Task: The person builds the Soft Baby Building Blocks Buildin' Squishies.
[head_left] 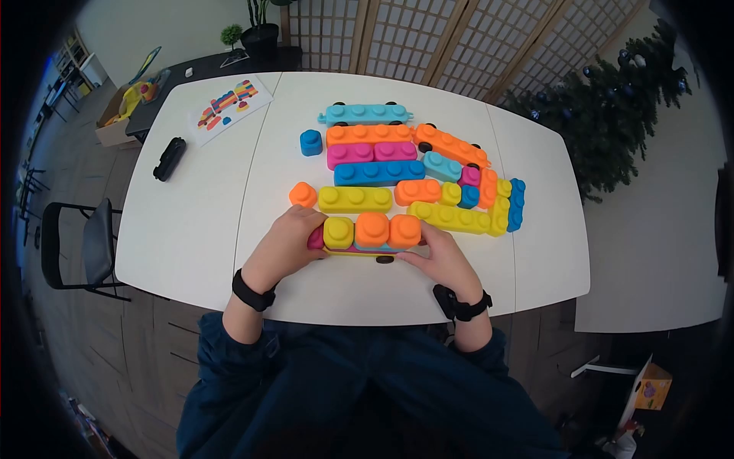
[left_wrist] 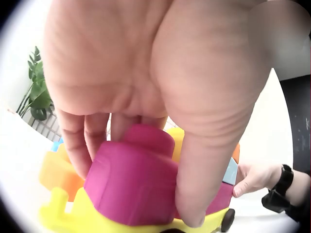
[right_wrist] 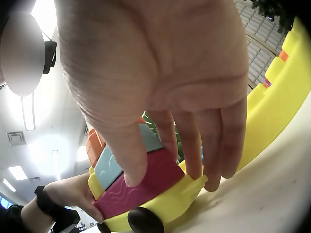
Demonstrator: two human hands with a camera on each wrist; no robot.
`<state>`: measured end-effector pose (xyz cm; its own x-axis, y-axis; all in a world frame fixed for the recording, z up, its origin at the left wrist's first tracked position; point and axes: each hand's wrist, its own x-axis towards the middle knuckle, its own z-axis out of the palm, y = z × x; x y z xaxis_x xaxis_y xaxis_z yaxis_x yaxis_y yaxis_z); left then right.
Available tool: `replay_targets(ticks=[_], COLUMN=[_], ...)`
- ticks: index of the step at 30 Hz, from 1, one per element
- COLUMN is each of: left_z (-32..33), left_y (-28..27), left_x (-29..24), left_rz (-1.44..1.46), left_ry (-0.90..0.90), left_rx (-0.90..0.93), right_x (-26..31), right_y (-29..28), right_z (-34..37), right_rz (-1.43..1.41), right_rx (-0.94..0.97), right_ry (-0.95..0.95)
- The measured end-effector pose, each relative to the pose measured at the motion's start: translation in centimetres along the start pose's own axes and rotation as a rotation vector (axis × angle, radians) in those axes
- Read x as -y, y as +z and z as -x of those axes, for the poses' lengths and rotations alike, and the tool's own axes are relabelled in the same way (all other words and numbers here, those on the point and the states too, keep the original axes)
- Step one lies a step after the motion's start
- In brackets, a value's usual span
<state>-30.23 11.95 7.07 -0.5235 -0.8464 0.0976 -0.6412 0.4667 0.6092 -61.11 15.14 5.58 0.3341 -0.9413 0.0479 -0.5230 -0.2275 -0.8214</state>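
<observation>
Left hand [head_left: 289,236], kinda half open, pinches one end of the magenta layer [right_wrist: 150,179] on that yellow wheeled base [right_wrist: 182,196]; right hand [head_left: 443,258], also half open, pinches the other.

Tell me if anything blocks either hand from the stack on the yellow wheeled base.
Nothing visible does: the left hand pinches the magenta end block directly, and the right hand holds the opposite end of the stack.

The left hand [left_wrist: 146,68] grips a magenta block [left_wrist: 136,187], thumb on its right side, fingers on its left. The block sits on a yellow wheeled base [left_wrist: 92,218]. Farther right, the right hand [left_wrist: 255,177], wearing a black wristband [left_wrist: 284,179], touches a lower magenta piece [left_wrist: 222,198]. An orange block [left_wrist: 58,170] stands left; a leafy plant [left_wrist: 40,92] shows far left.
</observation>
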Motion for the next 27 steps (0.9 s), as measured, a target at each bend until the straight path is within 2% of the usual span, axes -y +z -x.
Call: replay_targets(ticks=[4,11,14,16,20,22,24,27], left_z=[-0.6,-1.0,-0.5,0.1,0.7,0.9,0.8,0.3], left_y=[0.6,1.7,0.7,-0.5,-4.1,-6.2,-8.1,-9.5], left_x=[-0.5,-0.4,-0.9,-0.9,0.3,2.3,4.7,8.6], left_rz=[-0.192,-0.266,-0.244,-0.131,-0.075,-0.065,-0.107,-0.179], left_ry=[-0.002,-0.091,-0.058,0.011,-0.006,-0.115,-0.282,-0.358], left_rx=[0.016,0.017,-0.033,-0.180,-0.315,-0.465,-0.488,-0.535], right_x=[-0.1,-0.4,0.3,0.7,2.8,2.7,2.3,1.6], right_y=[0.1,0.1,-0.1,0.0,-0.7,-0.9,-0.8,-0.7], right_z=[-0.1,0.0,0.0,-0.4,-0.7,-0.7,-0.5,-0.1], right_rz=[-0.024,-0.146,-0.088,-0.138,-0.100,-0.094,-0.087,-0.066], right_rx=[0.016,0.018,-0.009,-0.125,-0.195,-0.190,-0.176,-0.147], right_ry=[0.049,0.059,0.066,-0.031,-0.117,-0.128,-0.128,-0.134])
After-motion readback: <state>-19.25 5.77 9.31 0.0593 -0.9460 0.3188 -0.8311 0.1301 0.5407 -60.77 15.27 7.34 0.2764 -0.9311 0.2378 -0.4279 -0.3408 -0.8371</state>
